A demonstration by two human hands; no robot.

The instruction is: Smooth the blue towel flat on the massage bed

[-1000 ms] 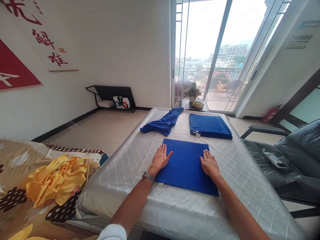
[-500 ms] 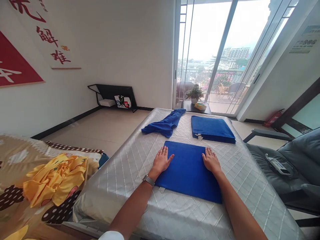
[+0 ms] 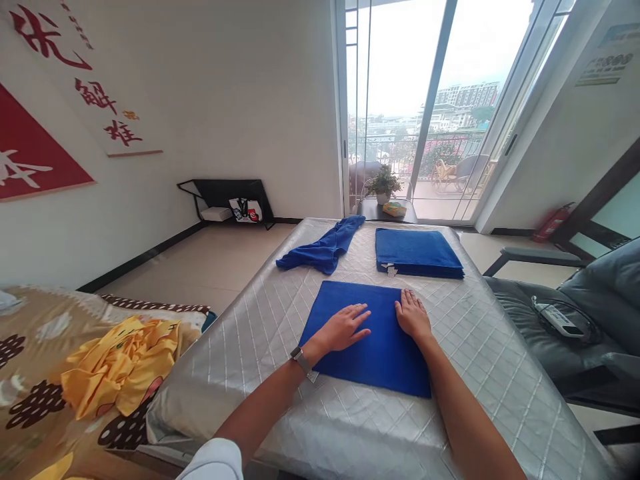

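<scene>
A blue towel [image 3: 373, 357], folded into a flat rectangle, lies on the silver quilted mattress [image 3: 240, 360]. My left hand [image 3: 345, 327], with a watch on its wrist, is over the towel's left middle part, fingers spread; whether it presses on the cloth I cannot tell. Flat along the towel's upper right edge rests my right hand [image 3: 413, 313], fingers stretched out. Beyond it sits a neat stack of folded blue towels [image 3: 417, 250] with white labels at its near left corner. A crumpled blue towel [image 3: 323, 250] lies at the far left of the mattress.
On the left, a yellow cloth [image 3: 125, 363] lies bunched on a patterned blanket [image 3: 37, 347]. A dark armchair [image 3: 530, 300] with a white power strip [image 3: 557, 319] stands at the right. Past the mattress, a small table [image 3: 367, 211] holds a potted plant [image 3: 383, 183].
My left hand has moved right, from the towel's left edge onto its middle. My right hand stays at the right edge. The view has shifted slightly.
</scene>
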